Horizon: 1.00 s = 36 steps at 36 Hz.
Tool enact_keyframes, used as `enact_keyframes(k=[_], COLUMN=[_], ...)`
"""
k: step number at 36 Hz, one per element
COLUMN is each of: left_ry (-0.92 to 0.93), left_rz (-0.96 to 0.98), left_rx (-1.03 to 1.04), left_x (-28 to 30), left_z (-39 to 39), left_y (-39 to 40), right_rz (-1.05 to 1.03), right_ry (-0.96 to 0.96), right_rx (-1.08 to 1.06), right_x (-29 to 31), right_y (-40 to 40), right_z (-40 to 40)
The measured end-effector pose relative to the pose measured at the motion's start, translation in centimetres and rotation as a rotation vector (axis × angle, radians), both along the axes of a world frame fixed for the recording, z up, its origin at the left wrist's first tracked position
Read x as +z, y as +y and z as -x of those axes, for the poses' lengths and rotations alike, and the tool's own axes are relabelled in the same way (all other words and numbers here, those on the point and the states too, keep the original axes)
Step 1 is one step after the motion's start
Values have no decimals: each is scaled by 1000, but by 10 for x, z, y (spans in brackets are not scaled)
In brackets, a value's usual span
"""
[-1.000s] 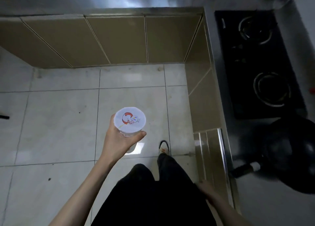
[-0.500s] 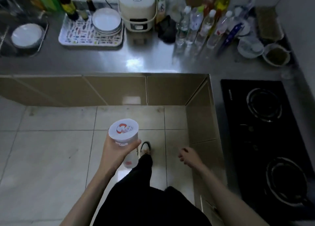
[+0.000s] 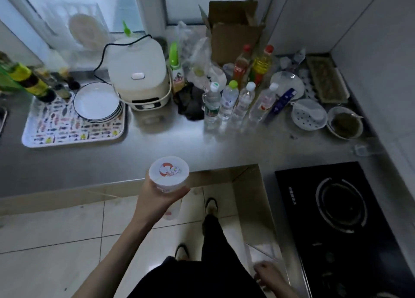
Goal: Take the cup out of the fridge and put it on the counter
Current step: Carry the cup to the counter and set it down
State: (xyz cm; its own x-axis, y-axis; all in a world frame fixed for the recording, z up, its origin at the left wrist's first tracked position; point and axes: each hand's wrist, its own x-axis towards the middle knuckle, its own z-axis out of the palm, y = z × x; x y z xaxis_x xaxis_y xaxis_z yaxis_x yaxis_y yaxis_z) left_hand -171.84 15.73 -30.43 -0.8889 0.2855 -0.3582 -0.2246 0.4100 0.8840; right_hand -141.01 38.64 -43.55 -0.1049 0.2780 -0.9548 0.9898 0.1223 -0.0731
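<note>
Now one cup (image 3: 169, 171) sits gripped in the left hand (image 3: 155, 200) — right hand (image 3: 266, 273) loosely curled, empty.

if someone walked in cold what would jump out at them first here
First the sealed cup with a red cartoon on its lid, held in the left hand at the near edge of the steel counter. Behind it stand a white rice cooker, a stack of plates on a fish-print tray and a row of water bottles. A black gas hob sits to the right.

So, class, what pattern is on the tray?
Small multicoloured fish on white, seen in the head view: tray.
</note>
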Motion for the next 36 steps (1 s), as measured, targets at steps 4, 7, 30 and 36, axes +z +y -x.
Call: enact_keyframes(k=[4,7,30,36], left_ry=[12,-8,70,76], left_rz=[14,11,70,39], left_rx=[22,61,-74,-178], left_x=[-8,-9,-90,-109], left_z=[32,49,234,253], left_y=[39,59,172,193], right_rz=[-51,38,-21,-25], right_ry=[-19,47,224,52], right_rx=[-82,-59,-128,-143], right_x=[-17,-5,12,-1], right_y=[36,62,88,69], right_z=[39,98,294,234])
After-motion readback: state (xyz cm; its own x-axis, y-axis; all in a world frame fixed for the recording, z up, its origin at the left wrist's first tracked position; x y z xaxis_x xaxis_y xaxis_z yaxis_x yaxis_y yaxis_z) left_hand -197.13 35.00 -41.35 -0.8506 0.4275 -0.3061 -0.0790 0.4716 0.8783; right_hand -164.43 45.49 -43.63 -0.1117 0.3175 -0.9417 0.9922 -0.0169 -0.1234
